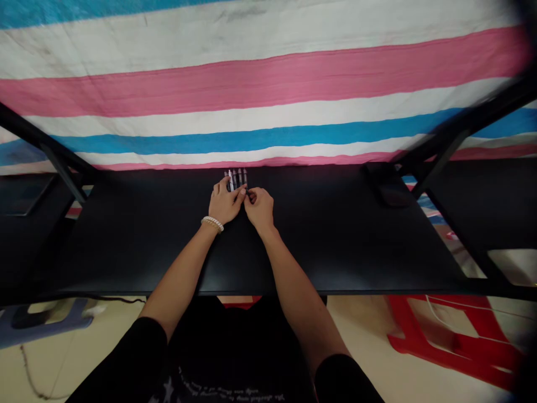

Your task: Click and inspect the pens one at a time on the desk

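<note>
Several slim pens (239,178), dark with pale pinkish upper ends, lie side by side near the back edge of the black table (335,240). One among them looks whiter than the others. Across their left side rests my left hand (226,200), fingers stretched forward and apart, its thumb touching the lower part of the row. A beaded bracelet (212,223) circles that wrist. Close beside it on the right, my right hand (259,208) has curled fingers and pinches the lower end of the rightmost pen. My fingers partly cover the lower ends of the pens.
A striped plastic sheet (268,84) hangs behind the table. Black metal struts (440,162) slant up at both sides. A dark flat object (392,187) lies at the table's back right. Below are a red stool (461,341) and a bluish-grey stool (50,322).
</note>
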Tool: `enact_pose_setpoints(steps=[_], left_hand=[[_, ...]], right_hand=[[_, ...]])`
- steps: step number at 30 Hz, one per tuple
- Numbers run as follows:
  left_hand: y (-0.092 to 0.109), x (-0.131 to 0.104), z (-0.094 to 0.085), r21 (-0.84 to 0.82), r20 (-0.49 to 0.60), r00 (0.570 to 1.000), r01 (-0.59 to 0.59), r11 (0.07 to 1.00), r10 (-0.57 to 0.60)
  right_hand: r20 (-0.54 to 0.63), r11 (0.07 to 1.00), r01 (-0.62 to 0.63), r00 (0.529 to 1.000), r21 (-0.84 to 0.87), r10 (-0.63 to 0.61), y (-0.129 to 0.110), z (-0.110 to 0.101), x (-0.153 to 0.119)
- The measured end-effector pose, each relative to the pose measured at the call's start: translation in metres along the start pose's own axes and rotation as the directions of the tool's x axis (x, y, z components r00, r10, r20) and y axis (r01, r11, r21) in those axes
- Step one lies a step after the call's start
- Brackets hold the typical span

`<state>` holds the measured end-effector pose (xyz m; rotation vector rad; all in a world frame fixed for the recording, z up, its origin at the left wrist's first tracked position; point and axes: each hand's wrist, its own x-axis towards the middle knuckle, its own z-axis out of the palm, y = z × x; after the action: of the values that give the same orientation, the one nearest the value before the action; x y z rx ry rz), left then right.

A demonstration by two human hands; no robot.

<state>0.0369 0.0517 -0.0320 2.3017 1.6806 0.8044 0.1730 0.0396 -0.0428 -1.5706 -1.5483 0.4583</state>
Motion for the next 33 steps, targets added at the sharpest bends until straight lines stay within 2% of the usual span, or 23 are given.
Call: enact_pose_setpoints(steps=[10,23,29,33], left_hand=[[0.0076,-0.0012,-0.0065,0.047,0.093,0.995,0.039,0.998,-0.044],[0.0032,-0.0057,-0.0063,-0.085,0.0,1.0,0.008,0.996,-0.008],[-0.001,-0.0047,-0.0017,-0.248,-0.151,0.984,0.053,0.967,-0.093],[-0.0001,-0.0047,-0.0019,-0.326,-0.169,0.976,0.079,0.942,-0.14]], right_hand=[[-0.024,1.0,-0.026,0.999,-0.011,0.026,0.0008,0.0012,0.0019],[0.02,1.0,-0.017,1.0,-0.015,0.017,-0.0035,-0.0038,-0.0018],[0.021,0.998,-0.004,1.0,-0.061,0.005,-0.0027,-0.0028,-0.0021],[0.035,0.998,-0.003,0.999,-0.063,0.005,-0.0025,-0.0032,-0.0009]])
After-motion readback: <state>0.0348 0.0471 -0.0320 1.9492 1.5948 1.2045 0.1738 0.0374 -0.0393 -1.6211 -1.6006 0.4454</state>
